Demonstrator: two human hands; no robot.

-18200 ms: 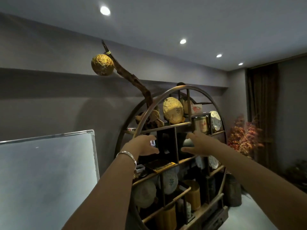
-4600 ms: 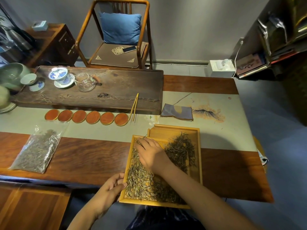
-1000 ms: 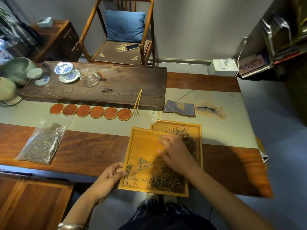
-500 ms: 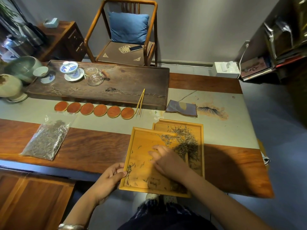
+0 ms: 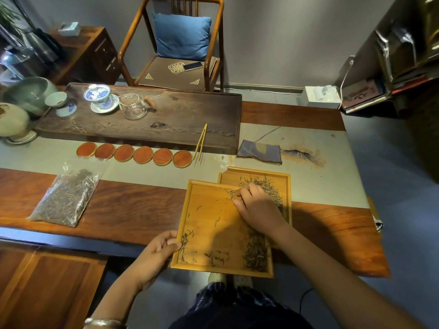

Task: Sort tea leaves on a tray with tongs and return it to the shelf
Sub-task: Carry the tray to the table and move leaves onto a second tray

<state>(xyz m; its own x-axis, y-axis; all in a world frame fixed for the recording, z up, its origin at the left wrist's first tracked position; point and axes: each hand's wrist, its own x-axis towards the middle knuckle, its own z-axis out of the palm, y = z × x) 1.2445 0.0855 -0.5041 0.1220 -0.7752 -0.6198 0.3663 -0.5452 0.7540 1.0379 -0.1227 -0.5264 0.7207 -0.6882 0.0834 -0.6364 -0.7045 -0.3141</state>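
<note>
Clearly the front tray (image 5: 209, 224) overhangs the table's (image 5: 133, 210) near edge, with tea leaves (image 5: 256, 254) heaped in its near right corner. I see my left hand (image 5: 158, 254) gripping its left rim, while my right hand (image 5: 255, 206), fingers curled, rakes leaves toward the second tray (image 5: 286, 184). Pushing too hard could tip it off; the tongs (image 5: 200, 142) lie untouched by the coasters (image 5: 134, 154).

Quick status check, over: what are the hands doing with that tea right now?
Left hand holds near tray edge. Right hand pushes tea leaves toward far tray. Tongs untouched by coasters.
</note>
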